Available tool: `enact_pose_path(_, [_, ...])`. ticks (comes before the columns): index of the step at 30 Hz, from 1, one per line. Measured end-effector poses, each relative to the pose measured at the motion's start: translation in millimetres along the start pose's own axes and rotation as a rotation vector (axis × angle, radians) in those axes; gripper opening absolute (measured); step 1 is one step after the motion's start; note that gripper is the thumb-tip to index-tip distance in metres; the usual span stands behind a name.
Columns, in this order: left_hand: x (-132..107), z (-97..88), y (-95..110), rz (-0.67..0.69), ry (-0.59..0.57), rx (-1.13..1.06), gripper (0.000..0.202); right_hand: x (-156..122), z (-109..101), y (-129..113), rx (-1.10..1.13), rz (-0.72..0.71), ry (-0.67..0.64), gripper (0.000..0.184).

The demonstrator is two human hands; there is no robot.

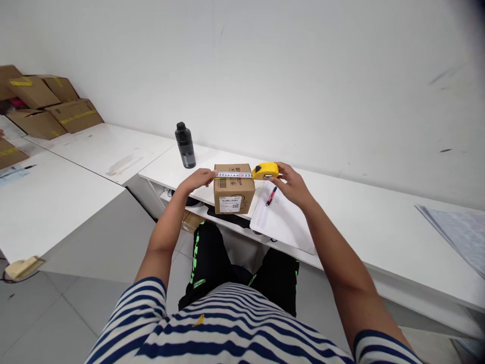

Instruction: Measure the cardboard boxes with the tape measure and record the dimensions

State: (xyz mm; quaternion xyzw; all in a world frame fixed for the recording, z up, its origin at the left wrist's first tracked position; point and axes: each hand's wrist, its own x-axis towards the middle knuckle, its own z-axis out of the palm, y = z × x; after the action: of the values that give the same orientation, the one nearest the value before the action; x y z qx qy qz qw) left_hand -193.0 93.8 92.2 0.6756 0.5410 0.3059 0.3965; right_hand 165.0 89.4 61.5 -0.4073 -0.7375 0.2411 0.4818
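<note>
Tape measure (265, 171) in hand, we have its yellow case (267, 169) at the right end of the cardboard box (227, 189), with the blade (234, 175) stretched across the box's top face from left to right. Our right hand (292, 186) is gripping the case; our left hand (201, 179) pinches the blade's other end at the box's left edge. The tip is hidden under that hand, so we cannot tell whether it sits flush with the edge; if it lies past or short of it, our reading would be off.

A slack pinch looks like the biggest risk to us: should the left hand slip, the blade could spring back over the box toward the case, perhaps nipping the right hand. We cannot tell whether the blade is locked. Tilting the case could also skew the blade on the box.

The box stands at the near edge of the table (359, 222), so a nudge toward us might tip it off. The papers (284, 220), with a pen (271, 196) on them, lie just right of the box, where a dropped case could knock the pen. The black bottle (185, 146) stands behind and left of the box, apart from the left hand.
</note>
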Motion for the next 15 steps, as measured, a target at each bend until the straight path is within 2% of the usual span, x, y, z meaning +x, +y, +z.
enact_pose_path(2, [7.2,-8.0,10.0,0.006,0.083,-0.053,0.048,-15.1,4.9,-17.2,-0.121,-0.118,0.068,0.046])
enact_pose_path(4, [21.1,-12.7,24.5,0.045,0.153,-0.104,0.043,-34.1,19.4,-38.8,-0.216,-0.273,0.158,0.045])
enact_pose_path(6, [40.9,-11.5,41.2,0.093,0.125,-0.115,0.038,-52.7,44.4,-61.0,-0.274,-0.448,0.241,0.049])
enact_pose_path(9, [72.6,0.8,62.0,0.137,-0.012,0.035,0.035,-70.2,91.0,-87.0,-0.335,-0.635,0.377,0.062])
enact_pose_path(12, [92.1,16.8,68.6,0.13,-0.046,0.289,0.037,-71.6,127.4,-98.4,-0.373,-0.683,0.489,0.061])
enact_pose_path(15, [92.6,28.0,61.0,0.085,-0.025,0.462,0.037,-66.9,144.1,-97.4,-0.373,-0.648,0.493,0.054])
